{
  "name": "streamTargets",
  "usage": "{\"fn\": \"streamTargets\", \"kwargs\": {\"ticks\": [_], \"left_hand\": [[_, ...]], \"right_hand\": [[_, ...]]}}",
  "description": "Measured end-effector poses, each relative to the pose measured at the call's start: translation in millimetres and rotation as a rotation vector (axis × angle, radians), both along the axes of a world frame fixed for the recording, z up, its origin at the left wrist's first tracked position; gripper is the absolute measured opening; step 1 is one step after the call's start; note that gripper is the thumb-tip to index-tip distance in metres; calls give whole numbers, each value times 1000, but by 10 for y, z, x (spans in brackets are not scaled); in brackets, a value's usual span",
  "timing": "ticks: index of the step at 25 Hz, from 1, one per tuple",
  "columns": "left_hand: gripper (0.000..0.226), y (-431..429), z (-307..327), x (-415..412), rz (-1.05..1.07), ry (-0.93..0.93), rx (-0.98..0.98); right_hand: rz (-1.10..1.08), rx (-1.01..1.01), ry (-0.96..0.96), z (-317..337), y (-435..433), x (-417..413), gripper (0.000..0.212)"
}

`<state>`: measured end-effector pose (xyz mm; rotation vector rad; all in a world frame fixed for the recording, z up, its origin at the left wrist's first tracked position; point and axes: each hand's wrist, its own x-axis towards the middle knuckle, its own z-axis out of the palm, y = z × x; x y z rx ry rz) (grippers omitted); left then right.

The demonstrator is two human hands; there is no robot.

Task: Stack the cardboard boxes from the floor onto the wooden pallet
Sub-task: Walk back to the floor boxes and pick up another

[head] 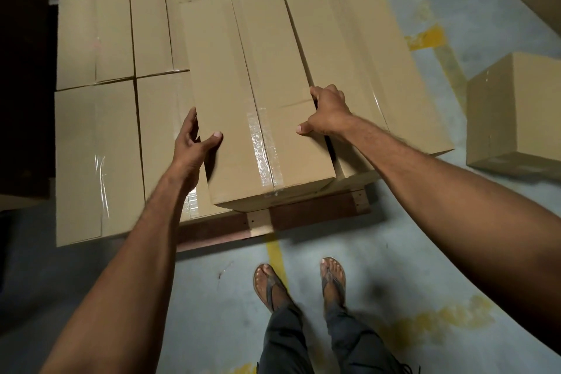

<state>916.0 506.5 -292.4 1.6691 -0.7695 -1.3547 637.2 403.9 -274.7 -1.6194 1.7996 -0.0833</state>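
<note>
Left hand point(194, 143), right hand point(329, 112) grip opposite edges of top box point(243, 85), thumbs on top; lower boxes point(97, 146) on pallet point(303, 215)

Squeezing tight on the right: only a dark slit between the top box point(252, 100) and the neighbouring upper box point(364, 64), with the curled fingers of the right hand point(329, 114) wedging into it. Opening up on the left, over the lower layer of boxes point(97, 155), giving the left hand point(194, 143) room along that wall. Leaving bare floor point(212, 297) free in front of the pallet point(303, 217). Sitting off at far right, a loose box point(510, 112), well apart from the pallet edge.
</note>
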Motion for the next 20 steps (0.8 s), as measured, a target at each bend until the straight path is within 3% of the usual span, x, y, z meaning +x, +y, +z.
{"fn": "streamTargets", "kwargs": {"ticks": [8,13,17,20], "left_hand": [[84,21,-21,-30,-5,-5,0],[81,14,-22,-98,-24,-129,-29],[77,0,32,-446,-161,-744,-173],[69,64,115,-1081,-490,-796,-306]], "right_hand": [[-3,-1,15,-23,57,41,107],[-16,-62,-41,-8,168,3,99],[-52,-178,-145,144,499,-314,75],[70,-40,-64,221,879,-712,88]]}}
